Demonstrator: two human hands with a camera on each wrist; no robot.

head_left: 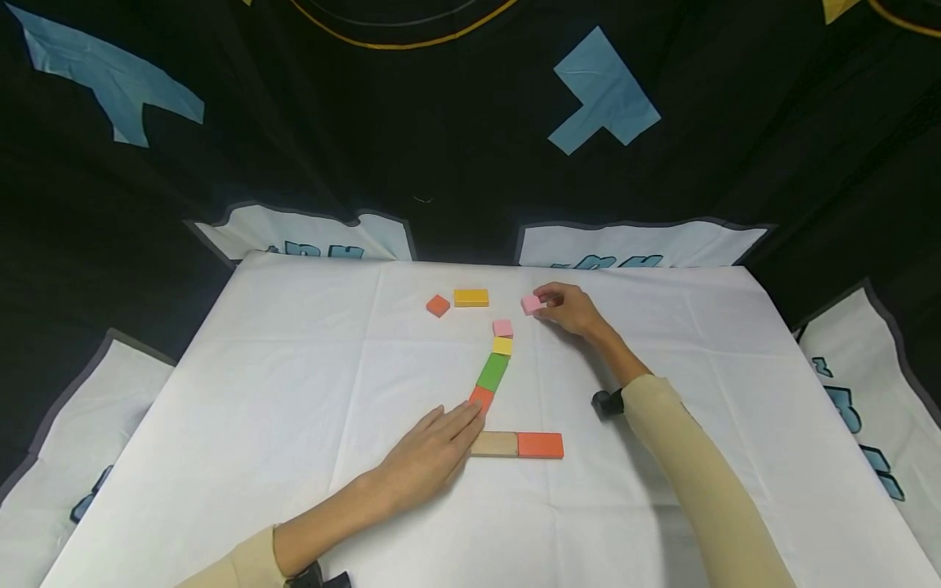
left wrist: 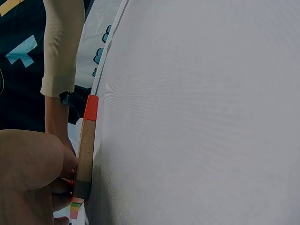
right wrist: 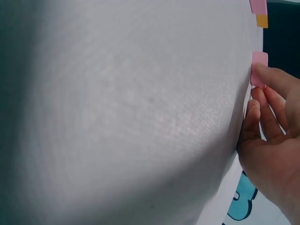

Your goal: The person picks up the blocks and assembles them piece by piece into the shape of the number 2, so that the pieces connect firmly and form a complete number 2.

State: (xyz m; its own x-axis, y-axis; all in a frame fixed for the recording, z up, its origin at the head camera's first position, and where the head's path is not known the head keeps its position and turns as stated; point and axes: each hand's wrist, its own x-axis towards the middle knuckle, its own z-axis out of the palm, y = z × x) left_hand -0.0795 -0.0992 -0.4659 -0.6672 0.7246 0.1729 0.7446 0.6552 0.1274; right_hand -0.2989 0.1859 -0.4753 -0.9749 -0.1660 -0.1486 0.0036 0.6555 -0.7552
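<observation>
My right hand (head_left: 572,310) pinches a small pink block (head_left: 529,305) between thumb and fingers near the back of the table. In the right wrist view the thumb lies against that pink block (right wrist: 259,69). My left hand (head_left: 430,457) lies with fingers extended, its fingertips at an orange block (head_left: 481,397) and beside a plain wooden block (head_left: 495,444). From that orange block a curved row runs back through a green block (head_left: 492,371), a yellow block (head_left: 502,346) and another pink block (head_left: 503,328). The wooden block's left end is hidden under the hand.
A red-orange block (head_left: 563,445) adjoins the wooden block's right end. Towards the back lie a small orange block (head_left: 438,305), turned at an angle, and a yellow-orange block (head_left: 470,298). White cloth covers the table (head_left: 257,392); a dark curtain (head_left: 353,147) stands behind.
</observation>
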